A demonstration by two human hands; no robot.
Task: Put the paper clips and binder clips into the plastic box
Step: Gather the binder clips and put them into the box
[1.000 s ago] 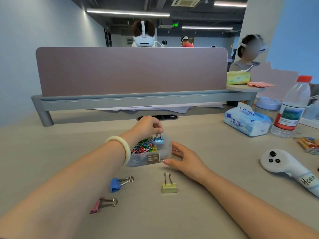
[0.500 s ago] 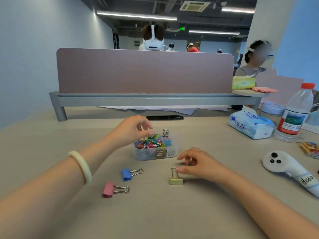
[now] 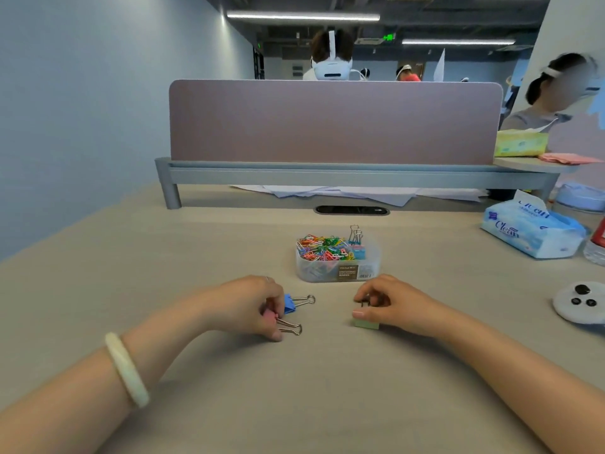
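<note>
A clear plastic box [image 3: 337, 273] stands mid-table, filled with coloured paper clips [image 3: 322, 249] and a light blue binder clip [image 3: 357, 247] at its right side. Just in front of it, my left hand [image 3: 248, 306] curls over a pink binder clip [image 3: 273, 319] and pinches it; a blue binder clip [image 3: 289, 303] lies against the fingers. My right hand [image 3: 393, 304] pinches a yellow-green binder clip [image 3: 365, 323] that rests on the table, its wire handles under my fingers.
A tissue pack [image 3: 532, 232] and a water bottle [image 3: 597, 244] sit at the right, with a white controller [image 3: 579, 306] nearer. A desk divider [image 3: 334, 122] on a grey rail closes the far side. Other people sit behind it.
My left hand let go of the light blue clip in the box and came back down onto the pink and blue clips. My right hand left the box and closed on the yellow-green clip.
</note>
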